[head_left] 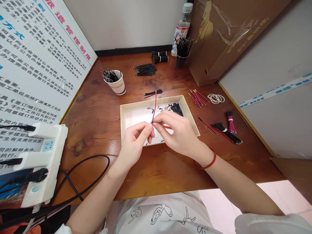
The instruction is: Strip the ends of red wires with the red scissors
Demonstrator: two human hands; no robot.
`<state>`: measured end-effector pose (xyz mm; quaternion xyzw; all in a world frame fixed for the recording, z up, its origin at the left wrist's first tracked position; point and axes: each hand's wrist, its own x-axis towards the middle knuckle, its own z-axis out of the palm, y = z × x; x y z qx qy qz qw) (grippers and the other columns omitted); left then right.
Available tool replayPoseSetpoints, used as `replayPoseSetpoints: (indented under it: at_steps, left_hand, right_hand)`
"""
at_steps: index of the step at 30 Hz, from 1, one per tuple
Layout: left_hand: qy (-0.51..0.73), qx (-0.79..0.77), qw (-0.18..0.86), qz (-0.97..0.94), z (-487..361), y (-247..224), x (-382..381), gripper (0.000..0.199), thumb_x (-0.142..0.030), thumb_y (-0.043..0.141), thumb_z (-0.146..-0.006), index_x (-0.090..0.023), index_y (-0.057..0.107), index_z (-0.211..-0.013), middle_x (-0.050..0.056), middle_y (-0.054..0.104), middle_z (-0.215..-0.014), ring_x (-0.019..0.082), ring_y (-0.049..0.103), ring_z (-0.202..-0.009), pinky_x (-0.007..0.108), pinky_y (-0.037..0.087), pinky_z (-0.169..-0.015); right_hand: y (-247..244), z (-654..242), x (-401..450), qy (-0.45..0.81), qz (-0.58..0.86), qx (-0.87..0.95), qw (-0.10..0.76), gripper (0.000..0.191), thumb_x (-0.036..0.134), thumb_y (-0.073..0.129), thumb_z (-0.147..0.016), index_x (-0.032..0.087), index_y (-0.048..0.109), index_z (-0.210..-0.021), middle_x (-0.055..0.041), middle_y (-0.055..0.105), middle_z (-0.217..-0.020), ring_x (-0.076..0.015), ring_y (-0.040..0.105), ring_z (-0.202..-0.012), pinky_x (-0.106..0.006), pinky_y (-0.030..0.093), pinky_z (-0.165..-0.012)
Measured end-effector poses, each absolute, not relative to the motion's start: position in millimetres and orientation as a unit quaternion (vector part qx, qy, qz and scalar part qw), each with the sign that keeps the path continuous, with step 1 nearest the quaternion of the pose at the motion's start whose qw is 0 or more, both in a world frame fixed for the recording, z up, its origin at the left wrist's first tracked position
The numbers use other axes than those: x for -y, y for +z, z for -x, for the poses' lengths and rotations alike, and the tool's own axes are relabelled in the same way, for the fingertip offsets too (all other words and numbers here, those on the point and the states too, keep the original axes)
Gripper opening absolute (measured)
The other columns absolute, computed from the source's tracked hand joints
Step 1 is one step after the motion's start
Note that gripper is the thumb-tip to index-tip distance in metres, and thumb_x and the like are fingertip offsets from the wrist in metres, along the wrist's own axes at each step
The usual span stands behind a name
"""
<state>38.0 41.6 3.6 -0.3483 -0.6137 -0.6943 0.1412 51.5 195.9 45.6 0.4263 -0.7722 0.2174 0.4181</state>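
A thin red wire point(155, 105) stands nearly upright between my two hands, its lower end at the fingertips. My left hand point(135, 141) pinches that end between thumb and fingers. From the other side, my right hand point(177, 130) closes its thumb and index finger at the same spot. An orange-red piece point(167, 126) shows under the right hand; its kind is mostly hidden. Both hands are above a shallow cream box point(122, 125), which holds a pile of short black pieces point(176, 109) and scattered scraps.
Black wires lie behind the box point(153, 93) and farther back point(145, 69). A paper cup point(118, 86) of wires stands left. Red wires point(198, 98), white rubber bands point(215, 98) and tied bundles point(227, 133) lie right. A power strip point(52, 165) and cable point(95, 156) occupy the left.
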Motion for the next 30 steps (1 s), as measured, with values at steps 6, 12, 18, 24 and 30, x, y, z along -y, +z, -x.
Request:
replayPoseSetpoints:
  at_steps: [6,12,18,24,30]
  left_hand:
    - [-0.650,0.657,0.189,0.332,-43,10,-41,0.036,-0.030,0.052,-0.087,-0.019,0.042,-0.055,-0.004,0.035,-0.053,0.009,0.030,-0.051,0.025,0.027,-0.048]
    - [-0.675,0.634,0.153,0.345,-36,5,-41,0.036,-0.031,0.053,-0.083,-0.020,0.040,-0.052,-0.004,0.032,-0.052,0.010,0.028,-0.052,0.026,0.024,-0.048]
    - [-0.688,0.621,0.118,0.358,-33,2,-41,0.035,-0.030,0.052,-0.086,-0.020,0.043,-0.054,-0.003,0.035,-0.054,0.011,0.031,-0.054,0.028,0.024,-0.052]
    - [-0.652,0.665,0.111,0.348,-37,10,-39,0.033,-0.029,0.049,-0.085,-0.020,0.043,-0.054,-0.004,0.036,-0.053,0.010,0.028,-0.051,0.027,0.021,-0.049]
    - [-0.590,0.704,0.179,0.353,-44,12,-34,0.034,-0.029,0.046,-0.089,-0.019,0.044,-0.056,-0.004,0.037,-0.054,0.010,0.031,-0.052,0.027,0.025,-0.051]
  right_hand:
    - [43,-53,-190,0.190,-0.403,0.759,0.474,0.020,0.012,0.050,-0.088,0.020,0.054,-0.069,0.0013,0.054,-0.063,-0.0110,0.049,-0.059,-0.024,0.041,-0.057]
    - [44,-53,-193,0.136,-0.394,0.770,0.484,0.023,0.013,0.049,-0.086,0.020,0.055,-0.066,0.0031,0.054,-0.056,-0.0096,0.048,-0.053,-0.023,0.041,-0.054]
    - [52,-48,-205,0.133,-0.353,0.769,0.517,0.020,0.010,0.050,-0.081,0.020,0.054,-0.064,0.0028,0.055,-0.056,-0.0099,0.048,-0.052,-0.023,0.041,-0.053]
    - [63,-34,-221,0.154,-0.310,0.767,0.540,0.017,0.011,0.054,-0.081,0.020,0.056,-0.067,0.0026,0.060,-0.059,-0.0106,0.053,-0.053,-0.023,0.043,-0.056]
    - [81,-29,-246,0.184,-0.193,0.783,0.562,0.015,0.010,0.058,-0.078,0.019,0.060,-0.065,0.0017,0.061,-0.057,-0.0119,0.054,-0.052,-0.025,0.041,-0.054]
